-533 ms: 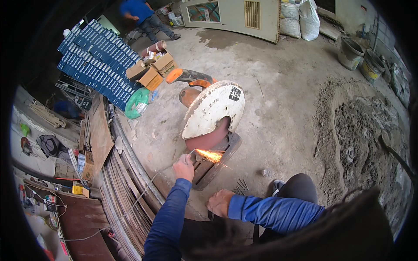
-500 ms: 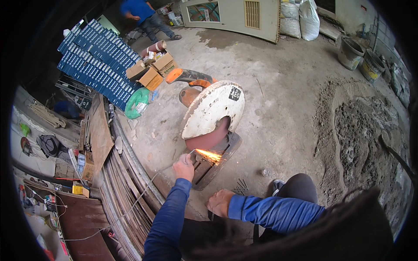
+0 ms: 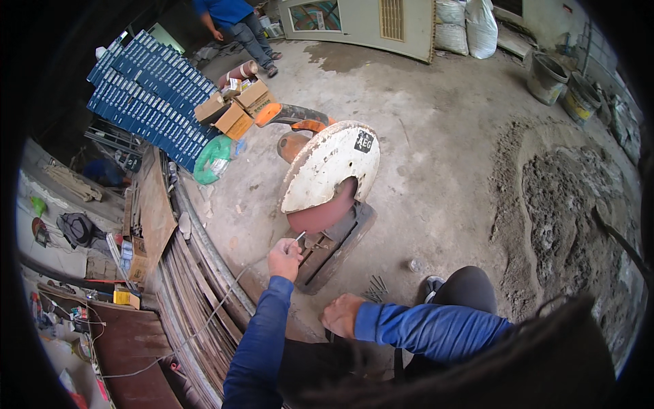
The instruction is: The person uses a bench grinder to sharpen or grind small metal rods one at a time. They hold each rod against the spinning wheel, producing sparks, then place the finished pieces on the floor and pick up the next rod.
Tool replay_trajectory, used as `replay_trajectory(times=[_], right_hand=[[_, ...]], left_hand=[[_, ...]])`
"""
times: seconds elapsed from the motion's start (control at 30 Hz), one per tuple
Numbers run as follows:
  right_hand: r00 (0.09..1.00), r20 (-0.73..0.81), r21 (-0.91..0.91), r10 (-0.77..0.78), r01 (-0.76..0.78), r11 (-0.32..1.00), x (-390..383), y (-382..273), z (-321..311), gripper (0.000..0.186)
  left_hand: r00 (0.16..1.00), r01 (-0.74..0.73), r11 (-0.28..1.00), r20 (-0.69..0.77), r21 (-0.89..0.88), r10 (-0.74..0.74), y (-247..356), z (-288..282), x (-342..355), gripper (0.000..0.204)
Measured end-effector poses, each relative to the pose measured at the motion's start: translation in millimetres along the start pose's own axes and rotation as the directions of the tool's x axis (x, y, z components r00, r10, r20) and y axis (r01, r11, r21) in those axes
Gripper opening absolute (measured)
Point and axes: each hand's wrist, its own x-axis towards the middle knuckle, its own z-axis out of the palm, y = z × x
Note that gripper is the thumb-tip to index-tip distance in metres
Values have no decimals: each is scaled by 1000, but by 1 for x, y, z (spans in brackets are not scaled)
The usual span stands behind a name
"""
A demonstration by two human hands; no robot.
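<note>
My left hand (image 3: 284, 257) is closed on a thin metal rod (image 3: 299, 238), held at the lower edge of the red abrasive disc (image 3: 320, 211) of an orange cut-off saw with a white guard (image 3: 327, 160). The saw's slotted base (image 3: 354, 232) rests on the concrete floor. My right hand (image 3: 340, 313) is closed, low near my bent leg; whether anything is in it is hidden. Beside it lie several thin rods (image 3: 377, 290), with a small clear container (image 3: 414, 264) farther right.
Long metal bars (image 3: 197, 286) lie along my left. Stacked blue boxes (image 3: 146, 95), open cartons (image 3: 235, 116) and a green coil (image 3: 211, 160) stand behind. A person (image 3: 235, 31) is at the back. Wet mortar (image 3: 565, 211) and two buckets (image 3: 545, 85) are at the right.
The bright sparks at the disc's lower edge are gone. My left hand has moved slightly up and left with the rod. The person behind has stepped to the right.
</note>
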Motion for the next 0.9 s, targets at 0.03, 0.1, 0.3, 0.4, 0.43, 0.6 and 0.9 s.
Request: replay_trajectory(times=[0.03, 0.1, 0.3, 0.4, 0.43, 0.6, 0.9], right_hand=[[1000, 9, 10, 16, -16, 1000, 2, 1, 3, 19], [999, -43, 16, -2, 3, 1000, 4, 5, 8, 19], [967, -231, -33, -110, 105, 994, -5, 7, 15, 16], [972, -229, 46, -41, 53, 998, -5, -17, 15, 13], [970, -239, 84, -41, 63, 994, -6, -25, 14, 12], [929, -351, -11, 121, -133, 991, -31, -49, -7, 15], [874, -352, 160, 335, -296, 942, -55, -21, -35, 15]], left_hand=[[999, -32, 997, -7, 68, 33, 0, 0, 0, 13], [998, -51, 977, -27, 207, 58, 3, 0, 0, 13], [995, -57, 964, 89, 259, 35, 9, 11, -16, 14], [955, -65, 944, 296, 323, -35, -2, 53, -40, 15], [937, -58, 939, 342, 339, -66, -8, 72, -47, 15], [910, -132, 952, 414, 275, 7, -43, 180, -84, 17], [865, -272, 799, 500, 536, -41, -64, 302, -99, 13]])
